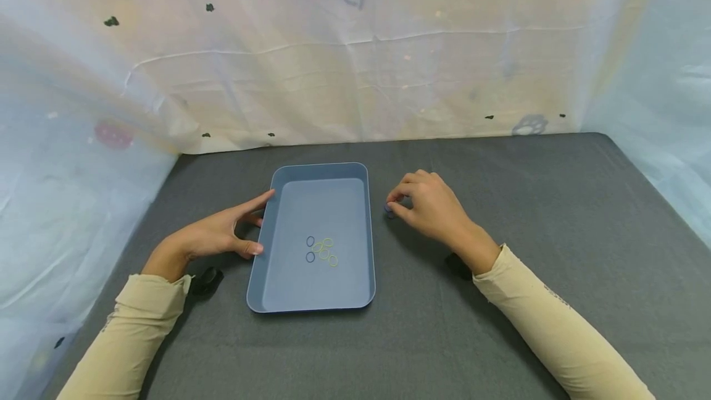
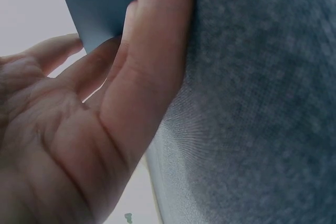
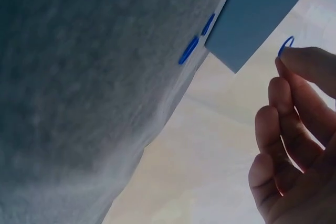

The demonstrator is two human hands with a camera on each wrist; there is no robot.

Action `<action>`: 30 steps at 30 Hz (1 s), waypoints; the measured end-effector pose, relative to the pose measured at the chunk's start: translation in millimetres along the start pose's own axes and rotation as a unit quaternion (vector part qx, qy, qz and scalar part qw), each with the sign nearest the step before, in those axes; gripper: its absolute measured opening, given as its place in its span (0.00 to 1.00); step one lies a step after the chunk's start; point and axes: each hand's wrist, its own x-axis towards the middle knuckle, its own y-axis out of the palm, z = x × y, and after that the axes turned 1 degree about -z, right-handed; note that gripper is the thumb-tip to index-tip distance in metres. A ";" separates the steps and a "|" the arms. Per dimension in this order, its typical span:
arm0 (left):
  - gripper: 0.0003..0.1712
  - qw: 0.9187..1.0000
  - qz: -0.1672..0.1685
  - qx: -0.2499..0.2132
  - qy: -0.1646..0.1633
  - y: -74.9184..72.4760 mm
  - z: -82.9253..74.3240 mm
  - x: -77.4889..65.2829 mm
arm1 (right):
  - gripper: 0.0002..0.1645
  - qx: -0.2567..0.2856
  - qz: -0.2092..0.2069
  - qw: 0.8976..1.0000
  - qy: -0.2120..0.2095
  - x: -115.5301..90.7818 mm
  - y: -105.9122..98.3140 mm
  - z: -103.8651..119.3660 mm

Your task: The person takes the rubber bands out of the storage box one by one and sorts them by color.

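Observation:
A blue-grey rectangular tray (image 1: 344, 202) lies on the cloth with several thin yellow rubber bands (image 1: 328, 239) and two dark blue rubber bands (image 1: 310, 262) grouped in it. Against its left side rests my left hand (image 1: 219, 230), thumb and index finger spread apart and touching the wall. Right of the tray, my right hand (image 1: 430, 205) pinches a blue rubber band (image 3: 281, 51) between thumb and index finger, raised above the cloth. Two more blue rubber bands (image 3: 189, 50) lie on the cloth near the tray in the right wrist view; the fingers mostly hide them from the head view.
Dark grey cloth (image 1: 528, 202) covers the table around the tray. Pale printed sheets (image 1: 355, 91) hang behind the table and at both sides. A black wrist device (image 1: 207, 281) sits under the left wrist.

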 end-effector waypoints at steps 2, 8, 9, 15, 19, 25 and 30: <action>0.65 1.000 -0.001 -0.001 0.001 0.4 0.1 -0.8 | 0.03 -0.003 0.008 1.000 -0.001 0.5 -0.4 -2.0; 0.64 1.000 0.005 -0.016 0.004 2.2 1.3 -1.8 | 0.03 -0.010 0.023 1.000 0.003 -0.2 -1.4 -10.0; 0.64 1.000 0.006 -0.018 0.004 2.5 1.8 -1.7 | 0.03 -0.010 0.025 1.000 0.002 -0.3 -1.6 -11.7; 0.64 0.999 0.007 -0.030 0.010 2.7 5.0 -0.6 | 0.03 -0.018 0.042 0.999 0.001 -0.9 -4.0 -20.5; 0.64 0.999 0.005 -0.034 0.012 2.0 5.3 -0.8 | 0.03 -0.027 0.056 0.998 0.006 -1.2 -7.7 -24.4; 0.64 0.999 0.002 -0.040 0.006 1.4 3.9 -2.1 | 0.04 -0.035 0.069 0.997 0.016 -2.8 -11.7 -30.7; 0.63 0.999 0.006 -0.042 0.014 2.4 3.2 -4.9 | 0.03 -0.041 0.082 0.996 0.016 -6.5 -11.2 -33.8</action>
